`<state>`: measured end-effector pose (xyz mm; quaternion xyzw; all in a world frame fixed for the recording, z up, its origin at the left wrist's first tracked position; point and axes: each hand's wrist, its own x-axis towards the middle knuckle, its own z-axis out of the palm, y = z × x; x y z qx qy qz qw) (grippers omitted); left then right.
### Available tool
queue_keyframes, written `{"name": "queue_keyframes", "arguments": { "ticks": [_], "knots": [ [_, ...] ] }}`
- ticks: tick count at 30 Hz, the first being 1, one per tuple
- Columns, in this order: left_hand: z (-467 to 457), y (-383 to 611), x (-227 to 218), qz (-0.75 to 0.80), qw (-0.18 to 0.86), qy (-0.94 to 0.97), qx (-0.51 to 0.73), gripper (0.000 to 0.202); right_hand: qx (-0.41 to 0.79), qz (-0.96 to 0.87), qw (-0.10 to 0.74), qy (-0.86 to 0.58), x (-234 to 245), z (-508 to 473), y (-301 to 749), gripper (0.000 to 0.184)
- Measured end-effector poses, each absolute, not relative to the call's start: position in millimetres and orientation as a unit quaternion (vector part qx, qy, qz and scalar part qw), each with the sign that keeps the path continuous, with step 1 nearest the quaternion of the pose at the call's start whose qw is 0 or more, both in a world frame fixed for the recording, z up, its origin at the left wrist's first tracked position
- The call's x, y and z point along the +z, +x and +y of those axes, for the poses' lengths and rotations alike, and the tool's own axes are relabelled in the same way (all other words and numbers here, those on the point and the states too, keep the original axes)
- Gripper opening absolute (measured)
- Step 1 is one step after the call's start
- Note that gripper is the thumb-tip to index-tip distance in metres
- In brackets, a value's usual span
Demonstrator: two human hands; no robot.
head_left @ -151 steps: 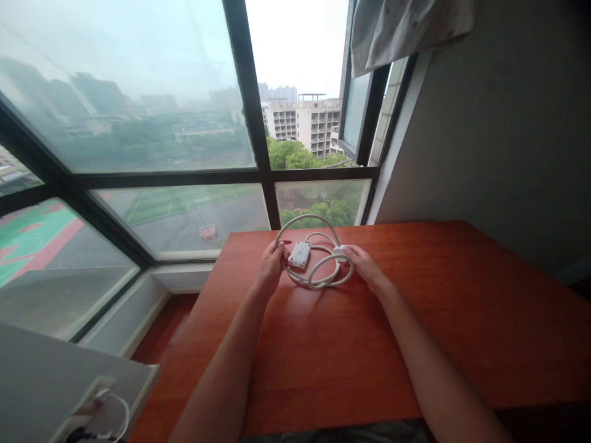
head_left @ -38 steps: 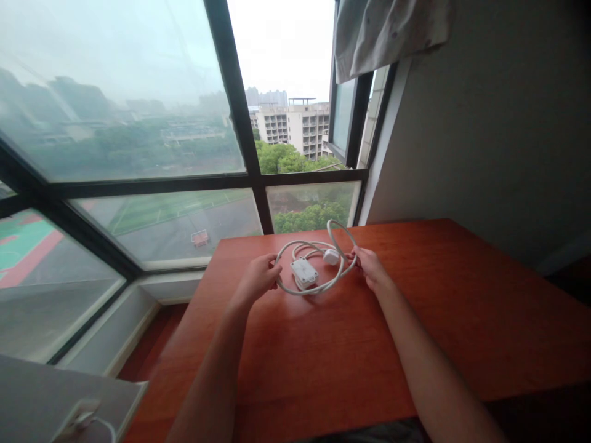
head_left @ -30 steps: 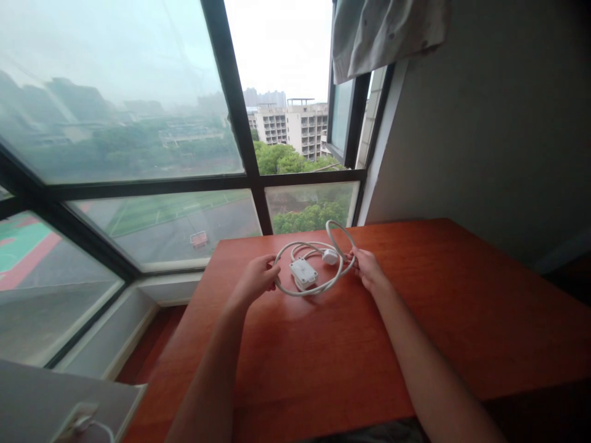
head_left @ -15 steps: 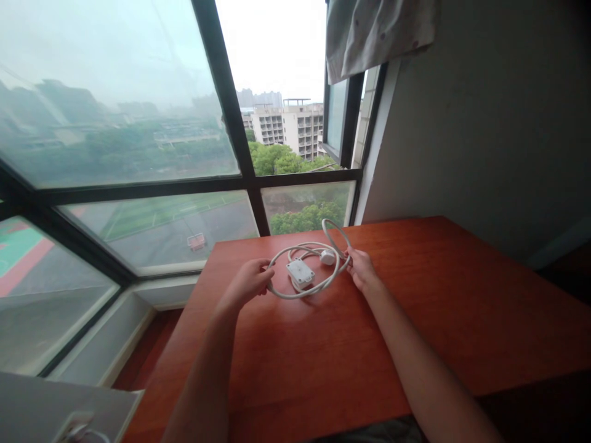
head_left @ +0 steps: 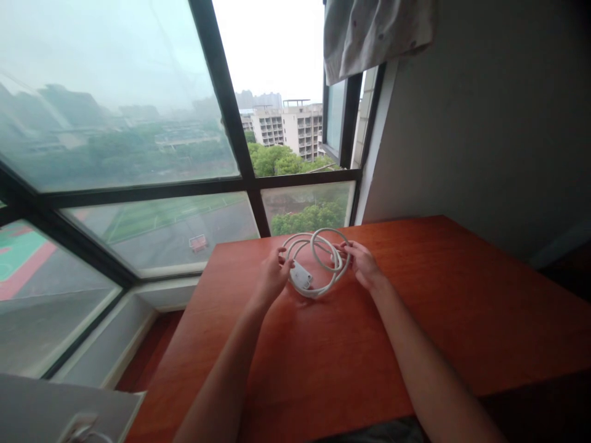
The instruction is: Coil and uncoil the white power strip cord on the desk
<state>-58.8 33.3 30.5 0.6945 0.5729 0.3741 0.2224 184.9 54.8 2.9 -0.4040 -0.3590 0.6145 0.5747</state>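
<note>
While you sit facing the black-framed window (head_left: 252, 183), your work lies on the broad red-brown desk (head_left: 462, 307), near its far edge. On that surface, between your hands, is the white cord (head_left: 316, 293), gathered in several loops with one smaller ring standing up at the right. To do this step well, you probably want the loops matched in size and lying in one direction, since that upright ring looks ready to twist or spring away from the rest. Work with light pressure, let the cord follow its own curve, and square the bundle against the desk rather than in the air.

As for grip, your right hand (head_left: 364, 266) is closed in a pinch, thumb and fingertips together on the right side of the cord. Your left hand (head_left: 272, 275) is half curled at the opposite side, thumb and forefinger a little apart; you cannot tell from this angle whether it pinches the cord or only touches it. Smallest is the white block (head_left: 301, 275), inside the loops just beside your left thumb, so mind that it doesn't snag.
</note>
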Motion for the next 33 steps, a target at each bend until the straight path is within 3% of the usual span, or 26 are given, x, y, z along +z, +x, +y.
{"name": "queue_keyframes", "arguments": {
  "ticks": [6,11,15,27,33],
  "knots": [
    [39.7,-41.4,32.8,0.627,0.118,0.722,0.267,0.026,0.65,-0.365,0.55,-0.377,2.8,55.0,191.7,0.029],
    [40.5,-29.1,40.7,0.632,0.065,0.749,0.189,0.023,0.628,-0.378,0.556,-0.392,-3.0,57.7,192.3,0.018],
    [38.8,-25.5,40.8,0.621,0.063,0.765,0.16,0.022,0.581,-0.411,0.563,-0.421,-9.9,62.7,193.1,0.02],
    [26.7,-25.5,27.1,0.579,0.101,0.779,0.22,0.033,0.416,-0.563,0.52,-0.49,-23.7,69.2,196.8,0.032],
    [23.0,-26.4,11.5,0.511,0.122,0.808,0.268,0.053,0.355,-0.556,0.517,-0.546,-19.4,66.7,203.5,0.031]
  ]
}}
